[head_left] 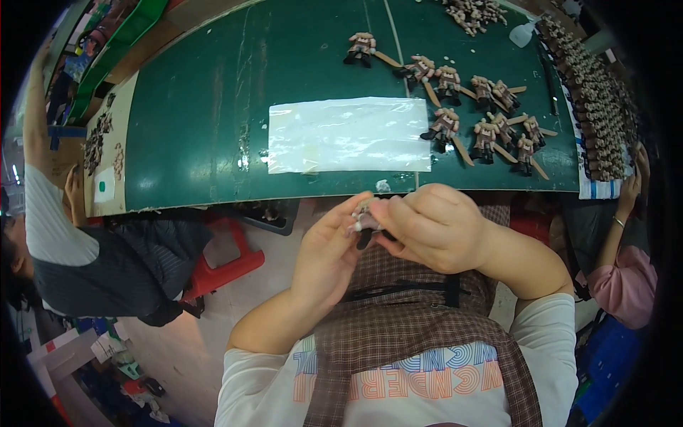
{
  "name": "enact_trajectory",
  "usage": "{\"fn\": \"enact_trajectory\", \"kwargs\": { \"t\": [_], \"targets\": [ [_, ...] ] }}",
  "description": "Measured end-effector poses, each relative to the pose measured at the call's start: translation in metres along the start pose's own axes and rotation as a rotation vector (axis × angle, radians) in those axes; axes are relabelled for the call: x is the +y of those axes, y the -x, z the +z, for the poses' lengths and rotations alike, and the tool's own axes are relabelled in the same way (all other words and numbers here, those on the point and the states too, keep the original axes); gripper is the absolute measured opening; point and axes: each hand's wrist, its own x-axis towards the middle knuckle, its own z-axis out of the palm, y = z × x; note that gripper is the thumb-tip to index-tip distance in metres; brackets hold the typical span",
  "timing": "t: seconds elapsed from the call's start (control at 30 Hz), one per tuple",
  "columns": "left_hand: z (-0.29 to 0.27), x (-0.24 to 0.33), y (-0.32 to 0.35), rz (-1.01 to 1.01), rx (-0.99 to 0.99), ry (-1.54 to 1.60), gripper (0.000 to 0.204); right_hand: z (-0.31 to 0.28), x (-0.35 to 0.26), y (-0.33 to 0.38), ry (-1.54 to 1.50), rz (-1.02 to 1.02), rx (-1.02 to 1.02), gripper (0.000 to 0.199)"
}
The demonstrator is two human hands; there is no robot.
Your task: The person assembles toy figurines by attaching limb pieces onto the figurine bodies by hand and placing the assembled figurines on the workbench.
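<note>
Just off the near edge of the green table (192, 142), I hold a small toy figure (366, 226) with dark legs and a pinkish body. My left hand (331, 245) pinches it from the left side. From the right, my right hand (434, 228) closes its fingers on the figure's upper part, which hides most of its head. Whether the right fingers also hold a tiny part cannot be seen. Beyond my hands lies a clear plastic sheet (348, 135) over white. Similar figures (446, 124) with flat wooden sticks lie in a loose group to its right.
A pile of figure parts (473, 16) and a translucent squeeze bottle (523, 34) are at the far right. Dense rows of figures (590, 107) line the right edge. One person sits left beside a red stool (224, 260); another person's arm (620, 213) is at the right.
</note>
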Motion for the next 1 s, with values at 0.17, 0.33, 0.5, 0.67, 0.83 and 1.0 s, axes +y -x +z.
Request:
{"fn": "enact_trajectory", "kwargs": {
  "t": [0.17, 0.33, 0.5, 0.67, 0.83, 1.0],
  "targets": [
    [-0.047, 0.000, 0.006, -0.123, 0.095, -0.096, 0.038, -0.017, 0.032, -0.011, -0.270, 0.181, -0.585, 0.056],
    [-0.153, 0.037, 0.006, 0.065, 0.434, -0.395, 0.026, -0.067, 0.170, -0.005, 0.267, 0.567, -0.167, 0.027],
    [-0.147, 0.068, -0.007, 0.184, 0.216, -1.870, 0.038, -0.084, 0.250, -0.007, 0.720, 0.403, -0.284, 0.033],
    [-0.012, 0.094, -0.014, -0.132, -0.802, -1.147, 0.025, -0.074, 0.277, -0.015, 0.812, 0.127, -0.504, 0.026],
    [0.031, 0.108, -0.104, 0.526, -0.174, -1.581, 0.019, -0.087, 0.258, -0.024, 0.750, 0.315, -0.415, 0.018],
    [0.014, 0.109, -0.213, 0.936, -0.105, -1.870, 0.042, -0.053, 0.224, -0.016, 0.445, 0.618, -0.242, 0.025]
  ]
}}
